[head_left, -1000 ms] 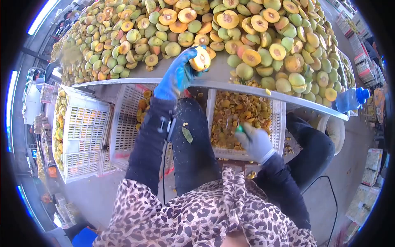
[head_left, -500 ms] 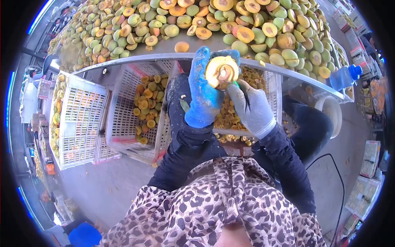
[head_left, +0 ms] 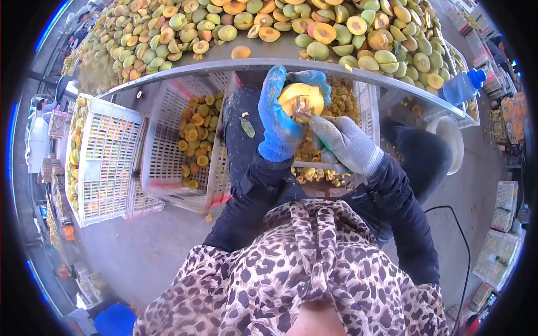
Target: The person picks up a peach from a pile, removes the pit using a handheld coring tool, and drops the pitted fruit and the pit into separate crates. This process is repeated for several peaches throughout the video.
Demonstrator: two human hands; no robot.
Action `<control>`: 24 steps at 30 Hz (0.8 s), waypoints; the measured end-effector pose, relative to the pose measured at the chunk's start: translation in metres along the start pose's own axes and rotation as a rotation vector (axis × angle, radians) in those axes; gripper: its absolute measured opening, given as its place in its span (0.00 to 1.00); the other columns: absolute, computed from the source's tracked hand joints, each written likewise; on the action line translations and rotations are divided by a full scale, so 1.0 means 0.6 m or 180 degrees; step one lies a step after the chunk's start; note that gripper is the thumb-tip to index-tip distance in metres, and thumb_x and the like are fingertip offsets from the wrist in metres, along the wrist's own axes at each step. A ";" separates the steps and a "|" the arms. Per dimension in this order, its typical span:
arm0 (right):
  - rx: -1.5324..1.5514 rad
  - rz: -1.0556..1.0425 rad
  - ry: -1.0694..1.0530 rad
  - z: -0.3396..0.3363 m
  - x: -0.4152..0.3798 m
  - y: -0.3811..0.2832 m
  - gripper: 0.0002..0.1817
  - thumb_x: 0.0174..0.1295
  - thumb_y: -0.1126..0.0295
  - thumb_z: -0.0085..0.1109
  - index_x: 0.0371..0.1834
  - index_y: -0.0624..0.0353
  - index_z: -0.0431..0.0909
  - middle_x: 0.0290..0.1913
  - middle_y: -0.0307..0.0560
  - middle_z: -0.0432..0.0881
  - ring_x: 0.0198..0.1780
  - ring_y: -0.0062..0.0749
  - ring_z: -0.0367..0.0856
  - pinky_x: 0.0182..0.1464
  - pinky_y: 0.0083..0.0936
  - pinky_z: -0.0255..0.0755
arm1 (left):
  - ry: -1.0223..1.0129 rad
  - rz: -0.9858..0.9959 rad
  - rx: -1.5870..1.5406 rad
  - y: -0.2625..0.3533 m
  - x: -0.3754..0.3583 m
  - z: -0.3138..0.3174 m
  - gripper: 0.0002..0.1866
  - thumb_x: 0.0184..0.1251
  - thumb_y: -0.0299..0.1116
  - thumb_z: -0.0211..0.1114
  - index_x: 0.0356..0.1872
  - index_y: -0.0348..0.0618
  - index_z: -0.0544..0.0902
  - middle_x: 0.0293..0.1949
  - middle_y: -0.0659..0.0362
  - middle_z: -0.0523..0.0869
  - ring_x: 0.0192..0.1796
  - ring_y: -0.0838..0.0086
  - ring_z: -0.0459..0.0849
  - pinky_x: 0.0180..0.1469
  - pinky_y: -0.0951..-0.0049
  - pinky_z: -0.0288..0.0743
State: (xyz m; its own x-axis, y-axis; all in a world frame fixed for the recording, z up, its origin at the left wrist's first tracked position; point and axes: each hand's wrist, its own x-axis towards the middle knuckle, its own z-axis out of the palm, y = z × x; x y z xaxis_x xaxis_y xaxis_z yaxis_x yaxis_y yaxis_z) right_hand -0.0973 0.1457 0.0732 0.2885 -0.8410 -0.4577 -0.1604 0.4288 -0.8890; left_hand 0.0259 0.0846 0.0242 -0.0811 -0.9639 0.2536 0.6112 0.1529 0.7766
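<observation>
L hand (head_left: 280, 120), blue glove, is clamped round a halved peach (head_left: 301, 99), cut face toward the camera, held up in front of the table edge (head_left: 185, 71), centre of view. R hand (head_left: 343, 143), grey glove, is closed on a green-handled tool (head_left: 325, 147); the tool's metal tip sits in the pit hollow of the halved peach. The two hands are together, touching at the fruit.

Far side: the table carries a big pile of fruit halves (head_left: 347, 28), green skins & orange cut faces mixed. One loose half (head_left: 241, 52) lies alone near the table edge, just left of the L hand.

Below the table, near left: white crate (head_left: 168, 168) w/ pitted yellow halves inside. Further left, another white crate (head_left: 98, 162), contents mostly hidden by its slats. Behind the hands, a third crate (head_left: 367, 103) holds scraps, partly hidden. Far right: blue bottle (head_left: 464, 85) on the table corner, white bucket (head_left: 451, 137) on the floor below it.
</observation>
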 end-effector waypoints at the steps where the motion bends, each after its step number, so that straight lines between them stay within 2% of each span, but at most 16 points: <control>1: -0.0215 -0.0066 -0.0061 -0.003 0.000 -0.003 0.29 0.70 0.47 0.42 0.24 0.64 0.73 0.15 0.38 0.70 0.11 0.19 0.66 0.14 0.18 0.62 | -0.0003 0.0000 0.0002 0.006 -0.001 0.004 0.26 0.71 0.50 0.50 0.45 0.30 0.77 0.38 0.44 0.84 0.36 0.58 0.85 0.36 0.61 0.83; 4: 0.0168 0.0176 -0.0352 -0.016 -0.015 -0.006 0.31 0.70 0.45 0.42 0.24 0.64 0.73 0.14 0.38 0.69 0.12 0.20 0.68 0.15 0.20 0.63 | -0.0423 0.0364 0.0396 0.013 -0.003 0.010 0.23 0.73 0.47 0.48 0.43 0.31 0.77 0.37 0.45 0.84 0.33 0.58 0.85 0.35 0.61 0.83; 6: -0.0198 0.0080 -0.0153 -0.008 -0.015 -0.005 0.31 0.69 0.44 0.42 0.24 0.64 0.73 0.14 0.38 0.68 0.12 0.20 0.67 0.16 0.20 0.64 | -0.0194 -0.0735 -0.0708 0.011 0.003 0.007 0.24 0.73 0.47 0.46 0.43 0.31 0.77 0.36 0.46 0.84 0.31 0.59 0.85 0.34 0.63 0.83; 7: -0.0568 -0.0047 0.0042 -0.007 -0.013 -0.006 0.31 0.69 0.44 0.42 0.24 0.63 0.73 0.14 0.38 0.67 0.12 0.20 0.67 0.16 0.20 0.64 | -0.0212 -0.0734 -0.0713 0.012 0.004 0.010 0.24 0.73 0.47 0.46 0.43 0.31 0.77 0.36 0.46 0.84 0.31 0.59 0.85 0.34 0.63 0.83; 9: -0.0158 0.0150 -0.0127 -0.017 -0.019 0.001 0.31 0.69 0.43 0.42 0.24 0.63 0.73 0.14 0.38 0.67 0.12 0.19 0.67 0.16 0.20 0.64 | -0.0326 -0.0262 0.0284 0.013 -0.005 0.020 0.25 0.73 0.49 0.45 0.42 0.31 0.77 0.34 0.46 0.84 0.29 0.59 0.84 0.33 0.64 0.83; 10: 0.0214 0.0306 -0.0302 -0.023 -0.021 0.001 0.31 0.68 0.43 0.43 0.24 0.62 0.72 0.14 0.38 0.67 0.13 0.19 0.67 0.16 0.20 0.63 | -0.0034 -0.0482 -0.0248 0.005 -0.003 0.025 0.27 0.74 0.50 0.44 0.41 0.31 0.77 0.32 0.47 0.84 0.30 0.59 0.85 0.32 0.66 0.82; 13: 0.0471 0.0321 -0.0435 -0.014 -0.028 0.001 0.29 0.69 0.43 0.41 0.25 0.61 0.72 0.13 0.35 0.65 0.12 0.17 0.64 0.16 0.17 0.60 | -0.0165 -0.0526 -0.0461 0.001 -0.003 0.024 0.27 0.74 0.50 0.43 0.40 0.31 0.77 0.32 0.47 0.84 0.30 0.60 0.84 0.33 0.65 0.81; 14: 0.0470 0.0315 -0.0436 -0.018 -0.024 0.003 0.29 0.69 0.43 0.41 0.25 0.61 0.72 0.13 0.35 0.65 0.12 0.17 0.64 0.16 0.17 0.60 | -0.1061 0.0572 0.0656 -0.003 0.002 0.009 0.27 0.74 0.50 0.43 0.40 0.32 0.78 0.32 0.46 0.84 0.30 0.59 0.84 0.34 0.64 0.81; 15: 0.0413 0.0462 -0.0571 -0.023 -0.021 0.012 0.29 0.69 0.43 0.41 0.26 0.60 0.72 0.13 0.34 0.63 0.11 0.16 0.62 0.14 0.16 0.59 | -0.1073 0.0553 0.0661 -0.007 0.001 -0.003 0.27 0.74 0.50 0.43 0.40 0.32 0.78 0.32 0.46 0.84 0.30 0.59 0.84 0.34 0.64 0.81; 17: 0.0374 0.0612 -0.0683 -0.027 -0.021 0.027 0.29 0.69 0.43 0.40 0.27 0.59 0.71 0.12 0.32 0.62 0.09 0.15 0.60 0.13 0.15 0.57 | -0.1309 -0.0583 -0.0258 -0.009 0.006 -0.014 0.24 0.73 0.48 0.48 0.41 0.32 0.78 0.32 0.46 0.84 0.30 0.59 0.83 0.35 0.64 0.81; 18: 0.1247 0.0734 -0.1041 -0.027 -0.023 0.033 0.29 0.70 0.43 0.40 0.27 0.58 0.71 0.12 0.31 0.61 0.08 0.15 0.58 0.12 0.15 0.56 | -0.1597 -0.0644 -0.0622 -0.004 0.011 -0.012 0.23 0.72 0.47 0.50 0.45 0.32 0.77 0.34 0.45 0.84 0.34 0.58 0.84 0.37 0.63 0.81; 19: 0.2118 0.0853 -0.1399 -0.025 -0.023 0.042 0.28 0.70 0.42 0.39 0.27 0.58 0.70 0.12 0.30 0.60 0.07 0.14 0.56 0.11 0.14 0.55 | -0.1590 -0.0646 -0.0632 -0.013 0.002 -0.004 0.23 0.72 0.47 0.50 0.45 0.32 0.77 0.34 0.45 0.84 0.34 0.58 0.84 0.37 0.63 0.81; 21: 0.2612 0.0598 -0.1681 -0.016 -0.011 0.067 0.28 0.70 0.42 0.39 0.26 0.56 0.69 0.11 0.30 0.61 0.06 0.14 0.54 0.08 0.15 0.52 | -0.0771 0.0439 -0.0963 -0.032 -0.014 0.022 0.25 0.72 0.49 0.51 0.51 0.33 0.75 0.39 0.44 0.83 0.38 0.56 0.84 0.38 0.61 0.81; 22: 0.2789 0.0441 -0.1746 -0.013 -0.007 0.072 0.28 0.70 0.42 0.38 0.26 0.56 0.70 0.10 0.30 0.60 0.05 0.14 0.53 0.08 0.14 0.52 | -0.0401 -0.0366 -0.0883 -0.025 -0.006 0.014 0.28 0.71 0.52 0.47 0.56 0.35 0.73 0.44 0.45 0.82 0.40 0.55 0.84 0.39 0.58 0.81; 23: 0.2973 0.0282 -0.1808 -0.009 -0.004 0.077 0.29 0.70 0.41 0.38 0.26 0.56 0.70 0.10 0.30 0.60 0.05 0.14 0.53 0.07 0.14 0.51 | -0.0396 -0.0356 -0.0875 -0.030 0.004 0.001 0.28 0.71 0.52 0.47 0.56 0.35 0.73 0.44 0.45 0.82 0.40 0.55 0.84 0.39 0.58 0.81; 24: 0.2971 0.0286 -0.1822 -0.005 -0.003 0.085 0.29 0.70 0.41 0.38 0.26 0.56 0.70 0.10 0.30 0.60 0.05 0.14 0.53 0.07 0.14 0.51 | -0.0172 -0.0931 -0.1030 -0.039 0.015 -0.013 0.29 0.71 0.53 0.46 0.56 0.35 0.73 0.44 0.46 0.82 0.40 0.55 0.84 0.39 0.58 0.81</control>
State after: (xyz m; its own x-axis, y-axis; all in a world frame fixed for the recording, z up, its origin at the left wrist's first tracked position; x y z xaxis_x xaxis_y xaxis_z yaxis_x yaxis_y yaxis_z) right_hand -0.1089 0.1679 0.0288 0.7455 -0.6202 -0.2442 0.5050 0.7647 -0.4003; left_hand 0.0172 0.0708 0.0034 -0.3233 -0.9424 0.0863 0.7708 -0.2094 0.6016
